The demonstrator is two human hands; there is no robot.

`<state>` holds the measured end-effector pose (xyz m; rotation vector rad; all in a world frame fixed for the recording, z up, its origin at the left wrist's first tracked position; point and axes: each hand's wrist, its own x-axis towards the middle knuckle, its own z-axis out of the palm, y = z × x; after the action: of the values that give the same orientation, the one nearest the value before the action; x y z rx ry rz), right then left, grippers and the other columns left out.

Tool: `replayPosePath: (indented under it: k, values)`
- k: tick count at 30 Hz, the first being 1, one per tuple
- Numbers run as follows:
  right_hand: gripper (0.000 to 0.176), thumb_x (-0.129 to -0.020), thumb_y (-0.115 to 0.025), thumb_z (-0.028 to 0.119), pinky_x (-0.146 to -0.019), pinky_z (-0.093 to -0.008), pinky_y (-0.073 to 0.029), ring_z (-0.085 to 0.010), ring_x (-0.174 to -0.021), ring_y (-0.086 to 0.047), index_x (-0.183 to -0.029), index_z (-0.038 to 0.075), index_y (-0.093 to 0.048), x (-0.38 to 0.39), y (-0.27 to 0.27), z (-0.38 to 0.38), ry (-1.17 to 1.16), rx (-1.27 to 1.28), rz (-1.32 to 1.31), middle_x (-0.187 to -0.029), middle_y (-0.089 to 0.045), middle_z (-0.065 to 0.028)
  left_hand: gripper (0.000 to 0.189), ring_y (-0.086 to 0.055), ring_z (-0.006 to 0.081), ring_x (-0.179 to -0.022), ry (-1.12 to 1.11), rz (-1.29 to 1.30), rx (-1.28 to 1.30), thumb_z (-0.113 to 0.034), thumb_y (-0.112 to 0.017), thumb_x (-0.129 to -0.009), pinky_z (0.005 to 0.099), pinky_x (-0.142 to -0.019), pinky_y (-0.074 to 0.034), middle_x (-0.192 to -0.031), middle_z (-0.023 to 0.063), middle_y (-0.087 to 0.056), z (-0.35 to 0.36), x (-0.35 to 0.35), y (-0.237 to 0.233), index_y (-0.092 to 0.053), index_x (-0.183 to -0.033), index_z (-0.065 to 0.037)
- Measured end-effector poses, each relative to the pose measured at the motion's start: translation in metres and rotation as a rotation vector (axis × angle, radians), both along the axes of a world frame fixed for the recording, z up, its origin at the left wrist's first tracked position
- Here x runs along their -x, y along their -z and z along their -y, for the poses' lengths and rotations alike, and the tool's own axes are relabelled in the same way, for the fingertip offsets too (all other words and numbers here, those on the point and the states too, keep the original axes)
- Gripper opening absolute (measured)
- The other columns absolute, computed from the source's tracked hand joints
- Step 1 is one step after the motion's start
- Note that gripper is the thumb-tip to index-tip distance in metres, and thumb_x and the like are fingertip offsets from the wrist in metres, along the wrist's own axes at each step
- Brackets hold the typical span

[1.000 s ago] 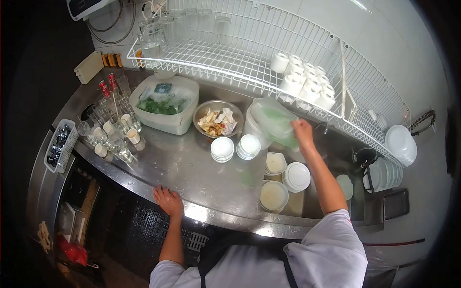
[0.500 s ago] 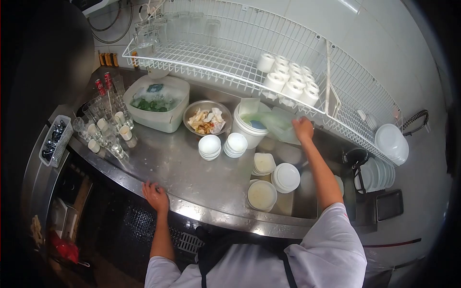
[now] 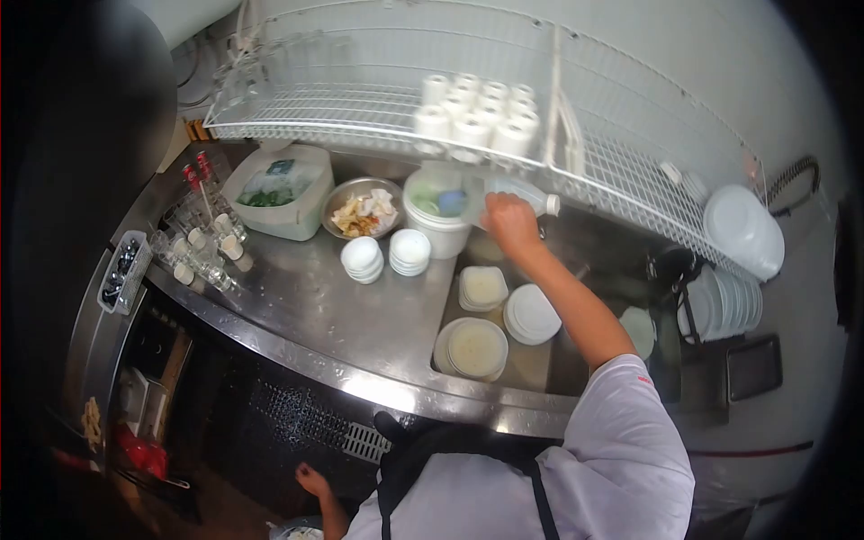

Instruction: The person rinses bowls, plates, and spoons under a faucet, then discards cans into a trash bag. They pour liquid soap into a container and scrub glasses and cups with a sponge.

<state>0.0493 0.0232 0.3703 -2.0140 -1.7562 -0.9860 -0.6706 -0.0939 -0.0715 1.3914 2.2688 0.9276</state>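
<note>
My right hand (image 3: 511, 223) is closed around a translucent plastic bottle (image 3: 531, 193) with a white cap, tilted behind the sink edge. Just left of it stands a white bucket (image 3: 438, 241) with something green and something blue inside. My left hand (image 3: 312, 480) hangs low beside my body, below the counter; it is small and blurred, its fingers look loosely apart, and nothing shows in them. Nearest to it is a partly seen container (image 3: 301, 533) at the bottom edge. Stacked white bowls (image 3: 363, 256) and square dishes (image 3: 482, 288) sit in front of the bucket.
A metal bowl of food scraps (image 3: 362, 209) and a plastic tub with greens (image 3: 279, 193) stand on the steel counter (image 3: 333, 306). Glasses (image 3: 202, 256) crowd the left. A wire shelf (image 3: 360, 112) with white cups (image 3: 477, 117) overhangs the back; plates (image 3: 720, 306) stand right.
My right hand has moved left and up and now holds the bottle; the green thing stretched toward it before is in the bucket. My left hand has left the counter edge and dropped down.
</note>
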Motion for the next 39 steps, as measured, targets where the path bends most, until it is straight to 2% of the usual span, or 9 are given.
replayPosePath:
  k: [4, 9, 14, 23, 28, 30, 32, 34, 39]
  values:
    - [0.029, -0.082, -0.078, 0.023, -0.06, -0.0433, -0.05, -0.032, -0.066, -0.061, -0.078, 0.007, -0.054, 0.003, 0.018, 0.14, 0.008, -0.192, -0.205, -0.07, -0.056, -0.0113, 0.023, -0.066, 0.0399, -0.091, 0.117, 0.107, 0.34, -0.017, -0.064, -0.09, 0.0464, -0.082, -0.052, -0.089, 0.0208, -0.067, 0.109, -0.009, 0.012, -0.068, -0.099, 0.004]
    - [0.031, -0.083, -0.08, 0.024, -0.06, -0.047, -0.05, -0.0384, -0.064, -0.063, -0.081, 0.003, -0.056, -0.057, 0.117, 0.351, 0.583, -0.383, -0.459, -0.071, -0.062, -0.0166, 0.024, -0.067, 0.0406, -0.089, 0.209, 0.258, 0.632, -0.019, -0.065, -0.09, 0.047, -0.081, -0.052, -0.088, 0.0206, -0.068, 0.193, -0.031, -0.013, -0.069, -0.099, 0.003]
    - [0.032, -0.082, -0.081, 0.026, -0.066, -0.0488, -0.053, -0.04, -0.073, -0.068, -0.083, 0.003, -0.059, -0.125, 0.238, 0.487, 0.874, -0.119, -0.465, -0.076, -0.067, -0.019, 0.025, -0.067, 0.0413, -0.086, 0.254, 0.284, 0.616, -0.021, -0.067, -0.089, 0.0477, -0.08, -0.053, -0.086, 0.0204, -0.068, 0.214, -0.04, -0.035, -0.069, -0.099, 0.003]
    - [0.038, -0.075, -0.085, 0.03, -0.073, -0.0497, -0.056, -0.0413, -0.081, -0.07, -0.084, -0.001, -0.065, -0.15, 0.311, 0.481, 0.851, 0.211, -0.66, -0.084, -0.071, -0.0216, 0.026, -0.067, 0.0423, -0.088, 0.192, -0.043, 0.08, -0.021, -0.068, -0.09, 0.0477, -0.082, -0.053, -0.086, 0.0195, -0.069, 0.131, -0.042, -0.054, -0.069, -0.102, 0.002]
    - [0.038, -0.077, -0.081, 0.034, -0.07, -0.0501, -0.054, -0.0407, -0.075, -0.07, -0.086, 0.001, -0.066, -0.152, 0.322, 0.473, 0.918, -0.065, -0.883, -0.084, -0.072, -0.0206, 0.036, -0.054, 0.0392, -0.126, 0.227, -0.232, -0.251, -0.005, -0.063, -0.088, 0.0443, -0.108, -0.041, -0.137, 0.0225, -0.056, 0.042, -0.17, -0.155, -0.061, -0.123, 0.001]
    - [0.029, -0.084, -0.075, 0.031, -0.057, -0.0436, -0.049, -0.0294, -0.061, -0.064, -0.081, 0.004, -0.063, -0.192, 0.395, 0.496, 0.918, -0.393, -1.023, -0.07, -0.065, -0.0135, 0.041, -0.05, 0.0403, -0.131, 0.346, -0.238, -0.4, -0.003, -0.062, -0.086, 0.0456, -0.112, -0.039, -0.142, 0.0223, -0.054, 0.003, -0.228, -0.198, -0.06, -0.127, 0.001]
    - [0.024, -0.089, -0.07, 0.026, -0.048, -0.0331, -0.039, -0.0146, -0.052, -0.05, -0.076, 0.011, -0.056, -0.191, 0.379, 0.518, 0.66, -0.786, -1.764, -0.061, -0.05, -0.0014, 0.044, -0.049, 0.0416, -0.133, 0.452, -0.242, -0.457, -0.002, -0.062, -0.084, 0.0475, -0.113, -0.038, -0.143, 0.0226, -0.053, -0.038, -0.279, -0.221, -0.06, -0.127, 0.001]
    - [0.023, -0.091, -0.066, 0.021, -0.046, -0.0261, -0.03, -0.0064, -0.05, -0.038, -0.075, 0.016, -0.05, -0.167, 0.334, 0.514, 0.681, -0.915, -1.852, -0.061, -0.038, 0.0063, 0.046, -0.046, 0.0423, -0.136, 0.653, -0.181, -0.486, -0.003, -0.063, -0.081, 0.0483, -0.115, -0.037, -0.146, 0.0224, -0.05, -0.066, -0.338, -0.263, -0.062, -0.127, -0.002]
    - [0.017, -0.09, -0.064, 0.016, -0.046, -0.0261, -0.032, -0.0059, -0.05, -0.038, -0.078, 0.014, -0.052, -0.142, 0.267, 0.494, 0.556, -0.849, -1.647, -0.062, -0.041, 0.0062, 0.054, -0.041, 0.0415, -0.142, 1.047, -0.232, -0.644, -0.006, -0.071, -0.08, 0.0492, -0.119, -0.033, -0.154, 0.0219, -0.042, -0.139, -0.475, -0.311, -0.06, -0.133, -0.004]
